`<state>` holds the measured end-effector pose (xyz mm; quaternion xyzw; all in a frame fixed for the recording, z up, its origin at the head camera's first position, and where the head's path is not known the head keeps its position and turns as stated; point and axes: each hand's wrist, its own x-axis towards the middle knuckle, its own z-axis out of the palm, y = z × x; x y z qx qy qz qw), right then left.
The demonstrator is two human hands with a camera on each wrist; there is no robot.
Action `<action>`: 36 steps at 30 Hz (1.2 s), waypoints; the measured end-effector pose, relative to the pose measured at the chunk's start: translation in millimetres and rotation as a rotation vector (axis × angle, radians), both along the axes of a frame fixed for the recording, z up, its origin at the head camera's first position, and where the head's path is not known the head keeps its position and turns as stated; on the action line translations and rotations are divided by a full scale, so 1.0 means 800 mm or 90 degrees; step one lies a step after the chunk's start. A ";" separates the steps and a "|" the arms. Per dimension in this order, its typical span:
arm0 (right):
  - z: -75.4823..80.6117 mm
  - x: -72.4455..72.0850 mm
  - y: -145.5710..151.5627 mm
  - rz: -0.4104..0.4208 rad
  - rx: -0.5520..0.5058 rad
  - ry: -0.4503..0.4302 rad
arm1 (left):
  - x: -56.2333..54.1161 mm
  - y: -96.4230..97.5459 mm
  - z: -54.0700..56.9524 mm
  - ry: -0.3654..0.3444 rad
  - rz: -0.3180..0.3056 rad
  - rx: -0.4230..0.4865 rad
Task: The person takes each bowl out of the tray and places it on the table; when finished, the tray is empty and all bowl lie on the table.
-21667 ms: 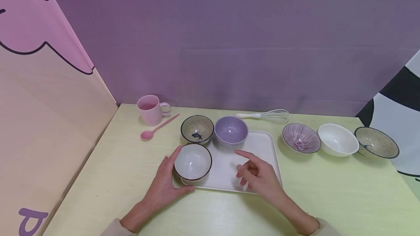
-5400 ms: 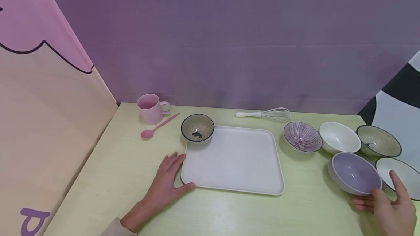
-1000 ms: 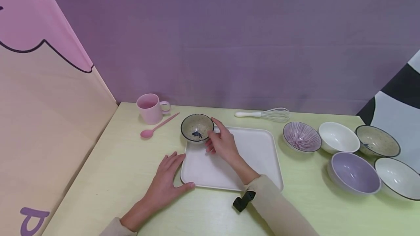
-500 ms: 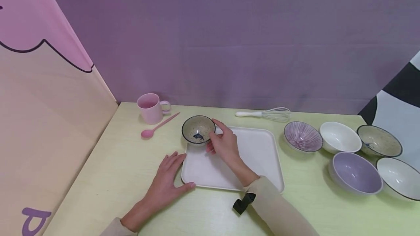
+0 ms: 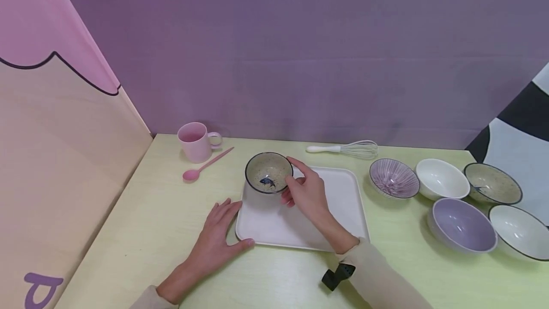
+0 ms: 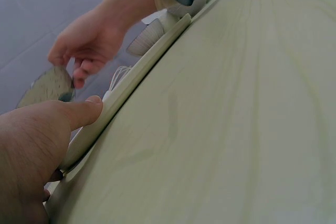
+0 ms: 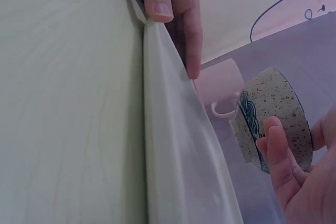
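A speckled beige bowl with a dark rim and a blue fish painted inside is held above the white tray. My right hand grips it by its right side, thumb at the near rim and fingers around the outer wall. In the right wrist view, the bowl hangs clear of the tray, with wave-like blue painting on its outside. At the tray's front-left corner rests my left hand, its fingers extended along the left edge and the thumb against the front edge.
Right of the tray stand a purple striped bowl, a white bowl, another speckled bowl, a lilac bowl and a dark-rimmed white bowl. A whisk lies behind; a pink mug and spoon stand left.
Earlier, the lilac and dark-rimmed white bowls went from the tray to the right-hand group. Over the last second my right hand has lifted the speckled bowl and shifted it rightward. The left hand stays put.
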<state>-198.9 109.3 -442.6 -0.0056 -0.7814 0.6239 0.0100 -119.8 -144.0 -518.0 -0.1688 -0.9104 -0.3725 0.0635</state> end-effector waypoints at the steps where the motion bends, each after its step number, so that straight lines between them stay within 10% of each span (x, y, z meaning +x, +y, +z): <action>1: 0.002 0.003 0.003 0.001 -0.005 0.001 | 0.000 0.000 0.000 0.002 0.000 0.000; 36: 0.007 0.114 0.190 -0.068 0.035 0.036 | 0.002 0.000 -0.001 -0.006 -0.003 0.017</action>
